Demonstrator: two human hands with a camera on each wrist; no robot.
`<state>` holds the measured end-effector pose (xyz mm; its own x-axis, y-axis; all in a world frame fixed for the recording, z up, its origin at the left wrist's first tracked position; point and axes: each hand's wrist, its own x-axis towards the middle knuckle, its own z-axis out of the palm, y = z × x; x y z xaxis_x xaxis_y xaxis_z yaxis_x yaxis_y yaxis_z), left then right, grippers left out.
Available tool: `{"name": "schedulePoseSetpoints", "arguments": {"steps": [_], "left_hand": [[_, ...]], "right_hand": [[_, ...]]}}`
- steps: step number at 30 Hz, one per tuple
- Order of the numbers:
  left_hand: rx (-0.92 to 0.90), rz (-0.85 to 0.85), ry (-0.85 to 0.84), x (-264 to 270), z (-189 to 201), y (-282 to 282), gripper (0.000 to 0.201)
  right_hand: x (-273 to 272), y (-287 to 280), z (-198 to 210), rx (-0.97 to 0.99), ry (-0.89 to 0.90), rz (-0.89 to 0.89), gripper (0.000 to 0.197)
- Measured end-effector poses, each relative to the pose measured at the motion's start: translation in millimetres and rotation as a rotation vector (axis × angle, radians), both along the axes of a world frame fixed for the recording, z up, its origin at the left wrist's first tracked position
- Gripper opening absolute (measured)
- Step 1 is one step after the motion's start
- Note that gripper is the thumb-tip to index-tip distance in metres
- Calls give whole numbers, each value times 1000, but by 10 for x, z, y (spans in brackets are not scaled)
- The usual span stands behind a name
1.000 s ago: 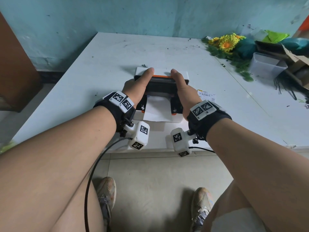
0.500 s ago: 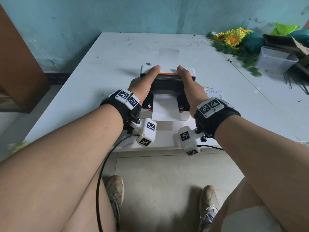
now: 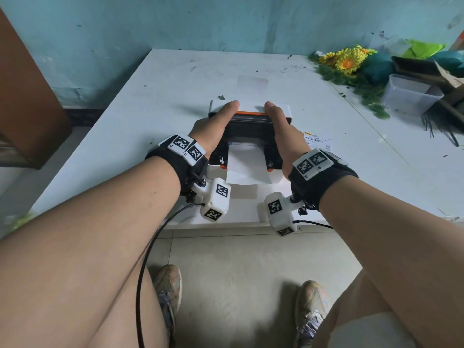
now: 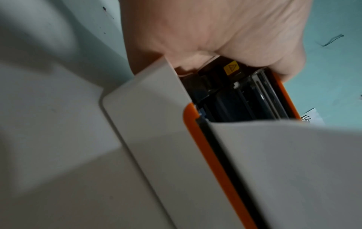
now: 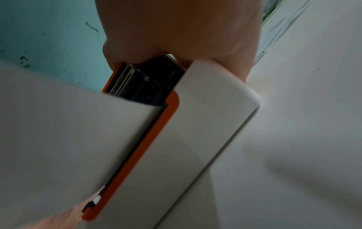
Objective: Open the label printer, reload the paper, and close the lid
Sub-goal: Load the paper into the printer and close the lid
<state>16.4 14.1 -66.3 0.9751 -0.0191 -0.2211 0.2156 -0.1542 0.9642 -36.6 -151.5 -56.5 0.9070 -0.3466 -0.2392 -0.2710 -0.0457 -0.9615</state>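
A white label printer [image 3: 275,176] with orange trim stands near the table's front edge, its lid [image 3: 251,107] raised and tilted back so the black inside faces me. A white paper strip [image 3: 247,169] runs from inside out over the front. My left hand [image 3: 213,126] grips the lid's left end, thumb on its upper edge. At the lid's right end my right hand [image 3: 283,129] holds it the same way. The fingers behind the lid are hidden. The left wrist view shows the left hand [image 4: 215,31] wrapped round the lid's corner; the right hand [image 5: 176,27] does likewise.
A printed label [image 3: 317,140] lies on the white table [image 3: 175,79] just right of the printer. At the back right are artificial sunflowers [image 3: 347,61], a clear plastic tub [image 3: 409,96] and cardboard. A brown panel [image 3: 27,104] stands at the left. Teal wall behind.
Both hands keep the same grip on the lid. My view has shifted a little to the left and the lid's tilt looks about the same.
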Motion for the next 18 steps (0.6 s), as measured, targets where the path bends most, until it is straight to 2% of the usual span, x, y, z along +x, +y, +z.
{"name": "schedulePoseSetpoints", "arguments": {"steps": [11, 15, 18], "left_hand": [[-11, -12, 3, 22, -18, 4, 100], [-40, -28, 62, 210, -155, 28, 117], [-68, -59, 92, 247, -156, 49, 112]], "right_hand": [[-46, 18, 53, 38, 19, 4, 59], [-50, -10, 74, 89, 41, 42, 54], [-34, -40, 59, 105, 27, 73, 56]]}}
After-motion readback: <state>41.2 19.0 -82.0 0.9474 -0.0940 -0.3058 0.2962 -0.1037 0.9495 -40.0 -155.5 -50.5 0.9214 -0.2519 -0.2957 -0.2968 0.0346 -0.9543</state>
